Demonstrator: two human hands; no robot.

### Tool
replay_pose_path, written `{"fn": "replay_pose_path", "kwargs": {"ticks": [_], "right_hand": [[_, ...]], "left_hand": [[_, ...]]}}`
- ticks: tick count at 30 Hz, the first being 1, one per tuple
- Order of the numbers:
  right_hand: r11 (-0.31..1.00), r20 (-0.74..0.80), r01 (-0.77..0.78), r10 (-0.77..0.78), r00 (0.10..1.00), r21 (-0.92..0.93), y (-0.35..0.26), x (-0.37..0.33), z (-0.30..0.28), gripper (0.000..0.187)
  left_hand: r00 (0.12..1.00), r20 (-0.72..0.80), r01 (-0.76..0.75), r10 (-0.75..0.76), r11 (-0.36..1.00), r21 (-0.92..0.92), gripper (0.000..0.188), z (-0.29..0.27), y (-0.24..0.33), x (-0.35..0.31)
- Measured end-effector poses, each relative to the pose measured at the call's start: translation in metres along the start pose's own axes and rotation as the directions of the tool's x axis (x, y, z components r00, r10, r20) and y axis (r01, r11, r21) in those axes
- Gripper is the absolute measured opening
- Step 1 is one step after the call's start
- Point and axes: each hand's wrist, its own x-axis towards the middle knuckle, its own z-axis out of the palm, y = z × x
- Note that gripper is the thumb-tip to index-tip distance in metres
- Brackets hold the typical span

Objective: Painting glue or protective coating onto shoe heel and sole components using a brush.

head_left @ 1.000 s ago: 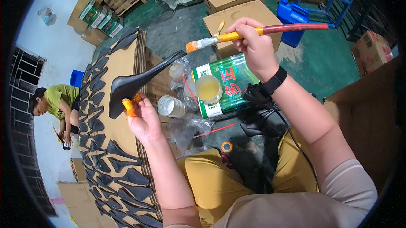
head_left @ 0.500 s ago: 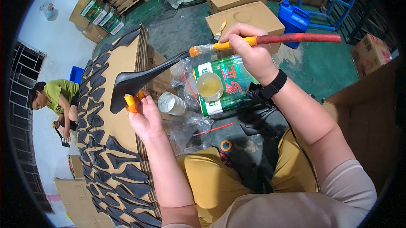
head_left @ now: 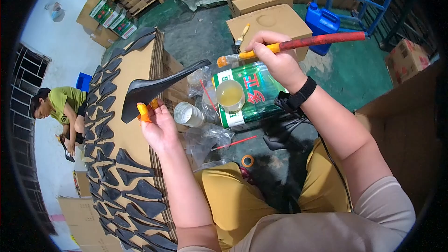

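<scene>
Head view: left hand, pinching black piece near its broad end, over cardboard stack's edge; a hard push could dislodge it. Right hand, pinching paintbrush, bristles just off the piece's narrow tip. Cup of yellowish liquid, on green tin; a low wrist could topple it.

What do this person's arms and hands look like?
Orange-yellow coverings wrap two digits of the left hand. The right hand has a black strap and dark boxy piece at its wrist. A thin black cable runs beside the right arm, whose short sleeve is greyish-beige.
</scene>
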Motion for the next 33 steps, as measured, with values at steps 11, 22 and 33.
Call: {"fn": "replay_pose_path", "kwargs": {"ticks": [11, 22, 33], "right_hand": [[0.871, 0.196, -0.287, 0.226, 0.954, 0.398, -0.045, -0.027, 0.035, 0.022], [0.965, -0.104, -0.153, 0.178, 0.979, 0.215, -0.041, -0.042, 0.093, 0.045], [0.991, -0.309, -0.134, 0.13, 0.942, 0.009, -0.031, -0.033, 0.099, 0.047]], "left_hand": [[0.688, 0.621, -0.726, 0.375, 0.335, 0.601, 0.046, 0.017, -0.03, -0.022], [0.478, 0.834, -0.826, 0.276, -0.181, 0.533, 0.052, 0.039, -0.065, -0.075], [0.486, 0.828, -0.801, 0.279, -0.236, 0.549, 0.045, 0.053, -0.056, -0.1]]}}
